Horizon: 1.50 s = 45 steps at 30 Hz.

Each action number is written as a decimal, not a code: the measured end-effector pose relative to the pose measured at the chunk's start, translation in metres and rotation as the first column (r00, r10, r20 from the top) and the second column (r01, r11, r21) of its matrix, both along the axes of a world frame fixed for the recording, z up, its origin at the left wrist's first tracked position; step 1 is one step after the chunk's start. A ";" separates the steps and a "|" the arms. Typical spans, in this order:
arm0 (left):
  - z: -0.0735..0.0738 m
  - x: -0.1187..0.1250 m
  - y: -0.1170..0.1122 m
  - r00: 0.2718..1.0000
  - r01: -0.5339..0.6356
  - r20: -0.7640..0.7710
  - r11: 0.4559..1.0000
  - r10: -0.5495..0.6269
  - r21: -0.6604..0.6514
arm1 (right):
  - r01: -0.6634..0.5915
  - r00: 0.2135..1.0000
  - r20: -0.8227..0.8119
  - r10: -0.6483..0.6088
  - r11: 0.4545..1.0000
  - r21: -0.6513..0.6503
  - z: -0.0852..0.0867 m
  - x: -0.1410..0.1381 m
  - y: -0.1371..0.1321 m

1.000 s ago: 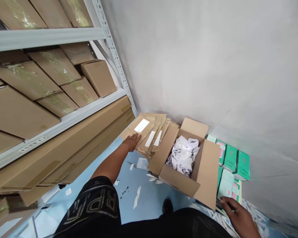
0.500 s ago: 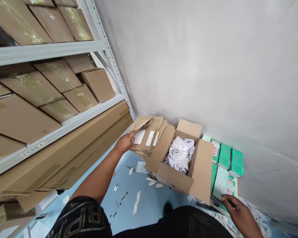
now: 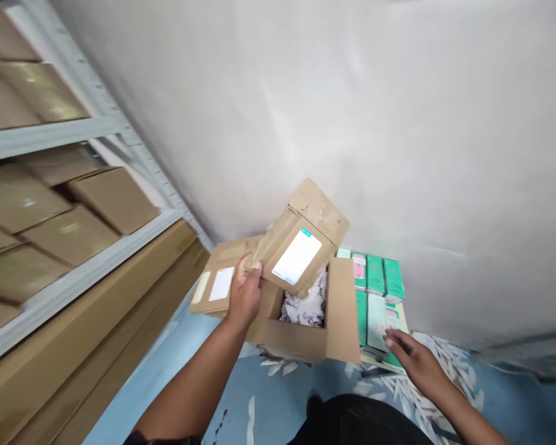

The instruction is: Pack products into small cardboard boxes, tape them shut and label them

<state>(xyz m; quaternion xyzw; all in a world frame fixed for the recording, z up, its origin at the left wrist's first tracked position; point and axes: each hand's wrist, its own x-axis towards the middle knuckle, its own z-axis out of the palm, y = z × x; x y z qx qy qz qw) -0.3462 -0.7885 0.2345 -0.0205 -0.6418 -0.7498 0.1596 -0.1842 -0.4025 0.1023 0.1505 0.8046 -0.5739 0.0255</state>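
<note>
My left hand (image 3: pixel 245 293) is closed on the lower left edge of a flattened cardboard box (image 3: pixel 319 216), raised and tilted over an open carton. A white label with a teal mark sits on its face. Below it, the open carton (image 3: pixel 294 340) has crumpled white paper (image 3: pixel 306 309) inside, partly hidden by the held cardboard. To the left lies a stack of flattened cardboard (image 3: pixel 234 249) with white labels. My right hand (image 3: pixel 412 358) hovers by the green boxes (image 3: pixel 375 275), thumb and fingers slightly apart, with nothing visible in it. A pale box (image 3: pixel 376 321) is closest to its fingertips.
A metal shelving rack (image 3: pixel 97 130) full of brown cartons stands on the left, long cartons (image 3: pixel 97 327) beneath its lowest visible shelf. A grey wall (image 3: pixel 352 111) rises behind. Paper scraps (image 3: pixel 251 420) litter the blue floor (image 3: pixel 269 402), with many white strips (image 3: pixel 412 395) at lower right.
My left hand has lifted a flattened box off the stack and carried it right, over the open carton. The view has swung right. My right hand remains near the green boxes.
</note>
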 end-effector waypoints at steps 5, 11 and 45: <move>-0.007 0.048 0.127 0.906 0.364 0.101 0.879 -0.411 0.308 | 0.227 0.909 -0.146 -0.391 0.755 -0.615 0.058 0.001 0.010; -0.030 0.114 0.237 0.669 0.665 0.224 0.705 -0.709 0.246 | 0.446 0.588 -0.189 -0.786 0.511 -0.735 0.066 0.071 0.111; -0.158 0.325 0.759 -0.298 0.847 0.376 -0.425 -0.877 -0.320 | 0.980 -0.138 -0.031 -0.990 -0.141 0.139 -0.062 0.462 0.295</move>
